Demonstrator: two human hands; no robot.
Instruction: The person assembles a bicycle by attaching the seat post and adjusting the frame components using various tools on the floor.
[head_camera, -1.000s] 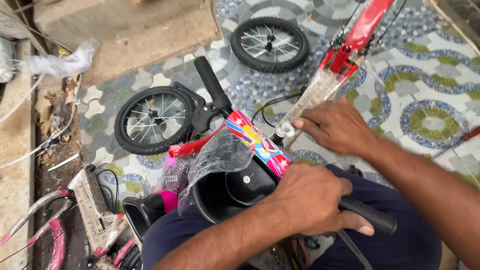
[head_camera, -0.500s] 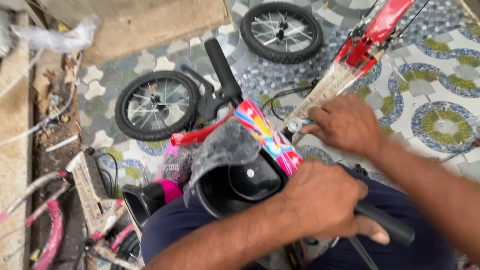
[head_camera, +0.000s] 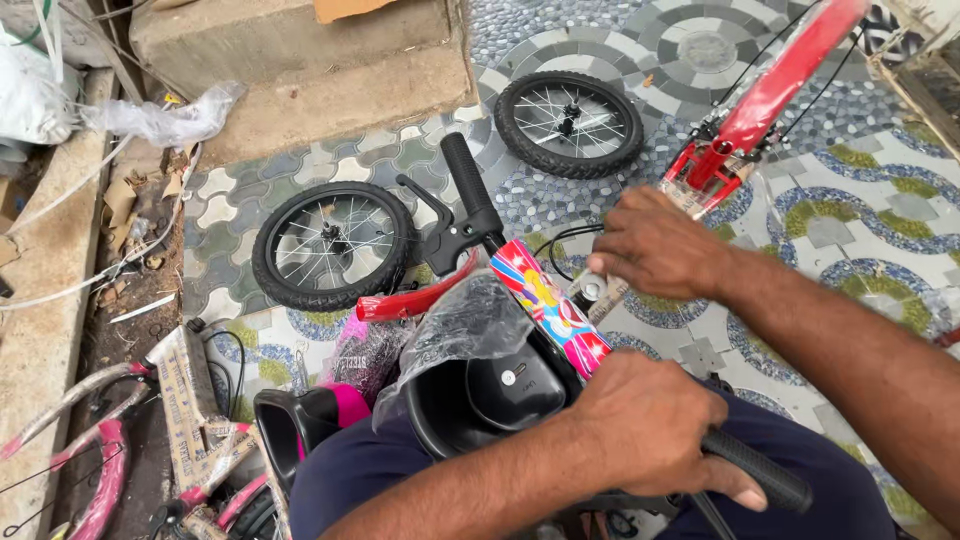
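Left hand (head_camera: 640, 430) clamped on ribbed rubber handlebar (head_camera: 545, 300), right hand (head_camera: 655, 245) pinching metal stem (head_camera: 592, 290)

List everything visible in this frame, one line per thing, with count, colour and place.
Handlebar: one, bright multicoloured padding with black grips, centre, across the person's lap.
Brake lever: one, black, by the far grip.
Wheels: two, black tyres with silver spokes, flat on the patterned tiles, one left of centre, one at top centre.
Bike frame: one, red, part wrapped, upper right.
Mudguard: one, red, beside the left wheel.
Basket: one, black, part under clear plastic, on the lap.
Concrete step: one, grey, top left.
Plastic bag: one, clear, upper left.
Pink frame tubes: several, bottom left.
Left hand: on the near grip.
Right hand: at the handlebar's stem.
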